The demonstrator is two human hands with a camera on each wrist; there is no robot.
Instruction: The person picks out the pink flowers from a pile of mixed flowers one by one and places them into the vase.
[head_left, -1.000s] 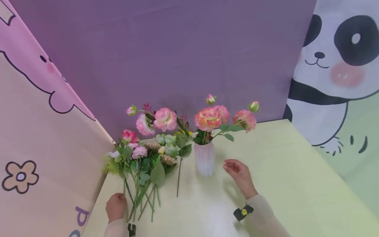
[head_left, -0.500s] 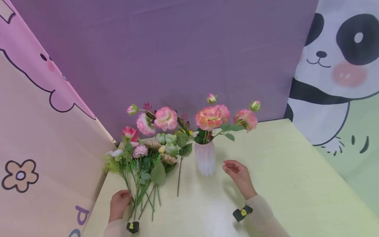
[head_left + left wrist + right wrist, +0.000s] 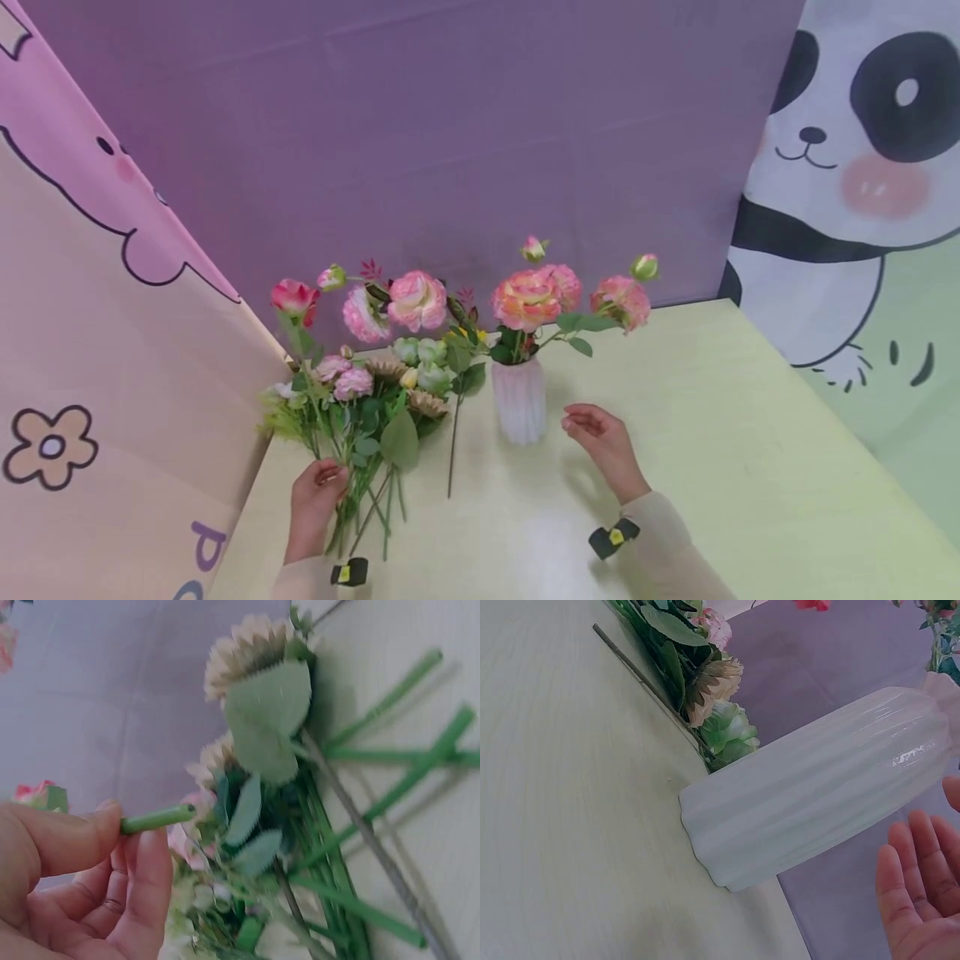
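Note:
Between thumb and fingers, my left hand (image 3: 315,502) pinches the green stem (image 3: 159,819) of a deep-pink flower (image 3: 295,300). That bloom stands above the other loose flowers at the left of the table. A pale pink-white fluted vase (image 3: 519,404) stands upright, holding pink-orange flowers (image 3: 527,300). Beside it on the right is my right hand (image 3: 606,446), with relaxed fingers and nothing in them; in the right wrist view the fingers lie apart from the vase's side.
A heap of artificial flowers and leaves (image 3: 400,440) lies on the pale table (image 3: 720,467), stems toward me. One dark stem (image 3: 452,458) lies between heap and vase. A purple backdrop (image 3: 480,150) rises behind the table, with a printed wall (image 3: 135,350) at the left.
My left hand has moved up and right, lifting the deep-pink flower, whose bloom has risen and shifted left out of the heap. The right hand stays beside the vase.

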